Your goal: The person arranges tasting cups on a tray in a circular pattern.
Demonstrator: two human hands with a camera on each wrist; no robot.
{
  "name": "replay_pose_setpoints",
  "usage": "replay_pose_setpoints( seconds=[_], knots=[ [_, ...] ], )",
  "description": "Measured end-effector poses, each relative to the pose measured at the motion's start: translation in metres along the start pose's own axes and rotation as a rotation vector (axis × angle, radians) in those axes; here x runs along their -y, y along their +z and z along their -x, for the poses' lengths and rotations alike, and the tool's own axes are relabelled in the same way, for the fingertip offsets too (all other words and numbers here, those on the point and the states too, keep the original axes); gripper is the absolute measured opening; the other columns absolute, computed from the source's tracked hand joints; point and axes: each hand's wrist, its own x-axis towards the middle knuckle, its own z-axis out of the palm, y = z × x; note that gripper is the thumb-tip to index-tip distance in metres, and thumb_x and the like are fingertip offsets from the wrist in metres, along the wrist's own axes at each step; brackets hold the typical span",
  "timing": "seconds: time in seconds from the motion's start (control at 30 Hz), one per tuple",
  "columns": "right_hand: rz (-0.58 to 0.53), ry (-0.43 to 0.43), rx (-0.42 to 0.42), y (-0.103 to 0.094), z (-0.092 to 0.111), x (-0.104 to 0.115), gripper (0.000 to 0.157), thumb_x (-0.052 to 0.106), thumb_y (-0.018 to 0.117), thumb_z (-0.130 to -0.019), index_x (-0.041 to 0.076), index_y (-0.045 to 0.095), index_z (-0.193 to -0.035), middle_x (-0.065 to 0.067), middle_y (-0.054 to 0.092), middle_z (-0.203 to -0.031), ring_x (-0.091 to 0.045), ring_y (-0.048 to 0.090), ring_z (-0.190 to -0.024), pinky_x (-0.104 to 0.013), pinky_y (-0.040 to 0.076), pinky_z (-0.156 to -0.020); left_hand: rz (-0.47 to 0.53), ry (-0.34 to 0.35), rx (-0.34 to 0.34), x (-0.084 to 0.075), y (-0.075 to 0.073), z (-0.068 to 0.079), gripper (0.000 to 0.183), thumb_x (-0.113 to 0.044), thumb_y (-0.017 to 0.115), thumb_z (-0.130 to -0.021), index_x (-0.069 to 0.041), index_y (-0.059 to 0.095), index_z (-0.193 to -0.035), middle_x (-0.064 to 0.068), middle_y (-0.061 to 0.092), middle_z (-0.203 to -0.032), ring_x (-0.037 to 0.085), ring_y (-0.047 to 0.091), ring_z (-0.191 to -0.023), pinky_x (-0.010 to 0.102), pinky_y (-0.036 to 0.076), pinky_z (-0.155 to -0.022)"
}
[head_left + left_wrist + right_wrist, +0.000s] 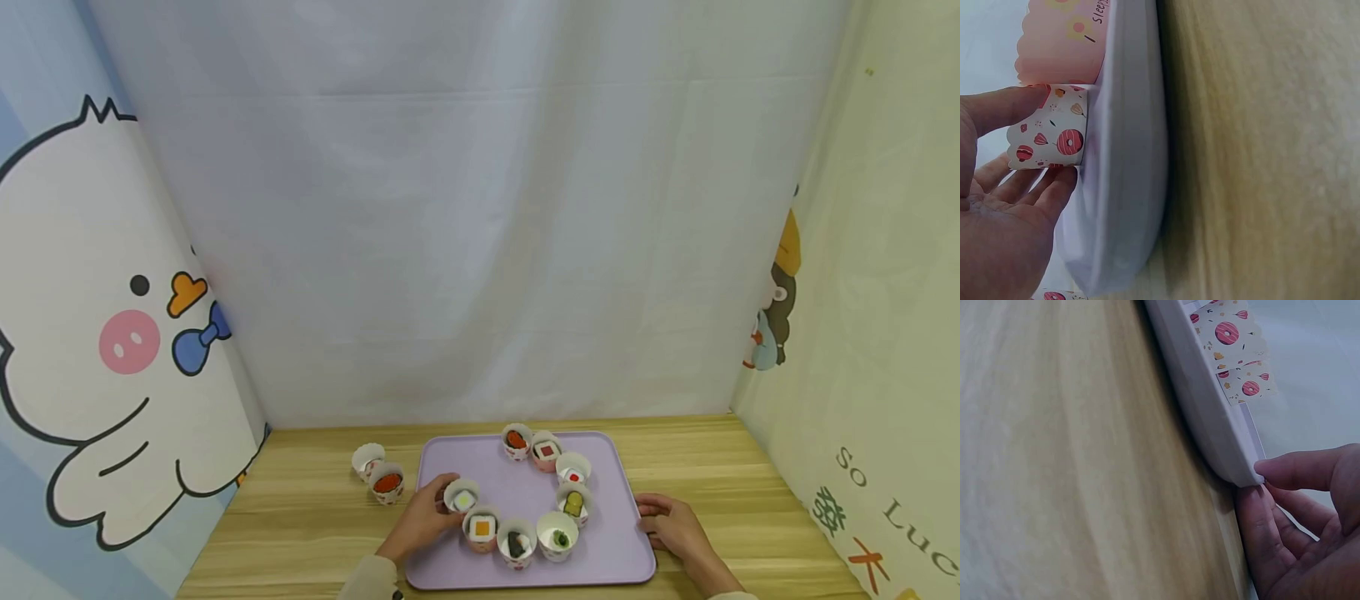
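My left hand [422, 523] grips a white paper baking cup [1054, 134] printed with pink donuts, thumb on one side and fingers on the other. The cup stands at the left side of a lilac tray [480, 467], with a small white and yellow piece [463, 501] inside. Beside it is a pink cup [1063, 44] that holds a white and orange square [482, 528]. At the tray's right edge, my right hand [675, 529] pinches the rim [1244, 459] between thumb and fingers.
Several more filled paper cups curve round the tray, among them one with a green piece [560, 539] and one with a dark piece [517, 545]. Left of the tray, a cup with red filling [387, 483] and a white cup [367, 458] stand on the wooden table [300, 508].
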Motion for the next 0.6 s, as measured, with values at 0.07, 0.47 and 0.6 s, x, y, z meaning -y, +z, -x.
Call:
replay_pose_setpoints(
  seconds=[0.07,0.47,0.6],
  knots=[
    [0.0,-0.005,0.004,0.0,0.0,0.0,0.049,-0.003,0.066,-0.076,-0.007,0.061,-0.124,-0.005,0.066,-0.096,-0.013,0.061,-0.075,-0.031,0.054,-0.061,-0.008,-0.002,0.0,0.0,0.0,0.001,0.063,-0.009,0.077,-0.082,0.007,0.048,-0.136,0.028,0.059,-0.127,0.042,0.061,-0.113,0.044,0.054,-0.09],
    [-0.005,0.005,-0.001,0.001,0.002,0.002,0.048,-0.005,0.066,-0.078,-0.007,0.06,-0.125,-0.009,0.066,-0.099,-0.014,0.061,-0.077,-0.031,0.055,-0.062,0.053,0.021,0.021,-0.003,-0.002,0.01,0.066,-0.006,0.076,-0.082,0.013,0.043,-0.137,0.033,0.056,-0.127,0.046,0.059,-0.116,0.05,0.051,-0.094],
    [-0.002,0.003,-0.003,0.001,0.002,0.003,0.048,-0.004,0.066,-0.077,-0.007,0.061,-0.125,-0.009,0.067,-0.099,-0.014,0.062,-0.076,-0.031,0.054,-0.061,0.065,0.019,0.025,-0.002,-0.003,0.011,0.073,-0.003,0.075,-0.082,0.017,0.036,-0.14,0.037,0.053,-0.13,0.049,0.056,-0.118,0.052,0.05,-0.096]
  ],
)
